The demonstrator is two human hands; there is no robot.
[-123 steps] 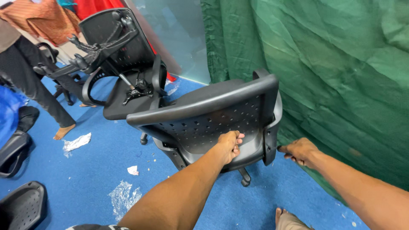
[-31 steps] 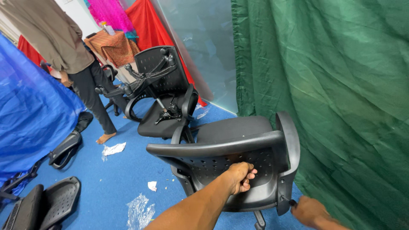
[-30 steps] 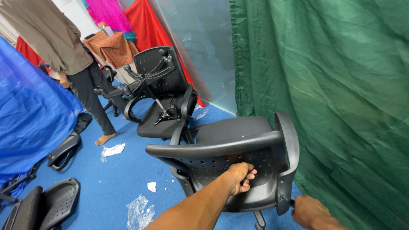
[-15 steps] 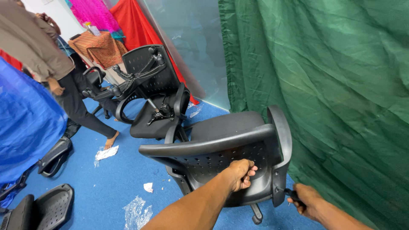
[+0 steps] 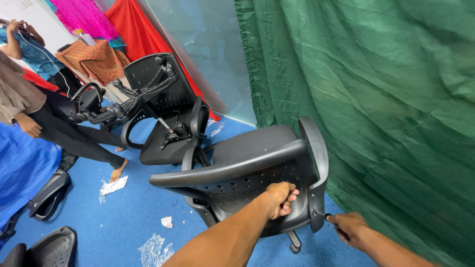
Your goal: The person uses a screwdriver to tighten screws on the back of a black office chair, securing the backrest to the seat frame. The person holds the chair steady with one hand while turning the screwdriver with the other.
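Observation:
A black office chair [image 5: 257,163] lies tipped toward me on the blue floor, its perforated underside facing me. My left hand [image 5: 281,199] presses on that underside, fingers curled against the plastic. My right hand [image 5: 349,228] is closed around a thin dark tool [image 5: 320,214] whose tip meets the lower end of the chair's right armrest [image 5: 316,168]. Most of the tool is hidden in my fist.
A green curtain [image 5: 386,99] hangs close on the right. A second black chair [image 5: 158,109] lies overturned behind. People stand at far left [image 5: 44,128]. Loose chair parts [image 5: 47,195] and scraps of plastic wrap [image 5: 153,249] lie on the blue carpet.
My view has swung left and closer. My right hand has come up to the armrest's lower end with the tool. My left hand stays on the chair's underside.

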